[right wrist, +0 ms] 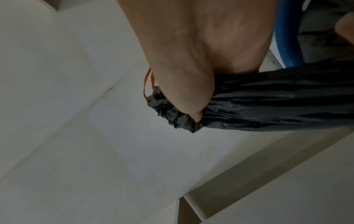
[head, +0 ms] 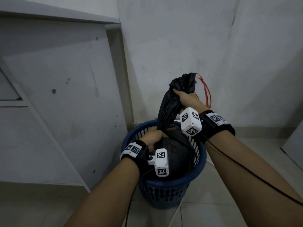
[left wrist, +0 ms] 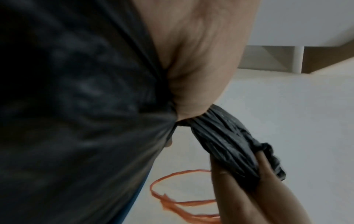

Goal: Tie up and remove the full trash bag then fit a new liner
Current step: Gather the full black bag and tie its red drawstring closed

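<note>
A full black trash bag (head: pixel 173 154) sits in a blue slotted bin (head: pixel 170 190) on the floor. Its gathered neck (head: pixel 168 108) is pulled up and twisted. My left hand (head: pixel 154 136) grips the neck low down, just above the bulging body (left wrist: pixel 76 106). My right hand (head: pixel 185 99) holds the neck near its top, with the ruffled mouth (right wrist: pixel 172 112) sticking out past the fist. A red drawstring loop (head: pixel 206 92) hangs from the mouth behind my right wrist; the same drawstring (left wrist: pixel 172 197) shows in the left wrist view.
The bin stands in a corner, a grey wall (head: pixel 213 46) behind it and a grey cabinet side (head: pixel 65 95) to the left. Tiled floor (head: pixel 229 185) extends to the right. A white cord (head: pixel 177 208) runs along the floor by the bin.
</note>
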